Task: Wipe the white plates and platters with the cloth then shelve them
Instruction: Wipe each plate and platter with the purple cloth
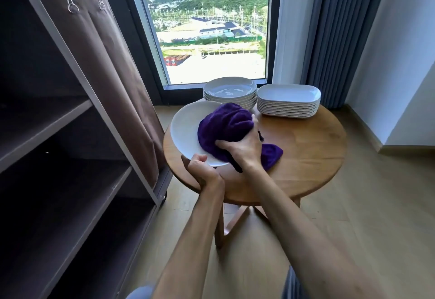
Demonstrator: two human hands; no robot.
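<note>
Purple cloth [226, 129] was bunched in my right hand [244, 148], fingers curled round it & pressing it onto the round white plate [186, 129]. My left hand [200, 169] pinched that plate's near rim, holding it tilted above the wood table [306, 157]. Wiping step, I'd say. Next: carry it to the shelf unit [58, 120], left of my left hand. Plate stack [229, 91] & platters [288, 101] waited beyond my right hand.

plate stack [229, 91] left of platter stack [289, 101] | both on table [306, 157] | shelf unit [70, 134] left
</note>
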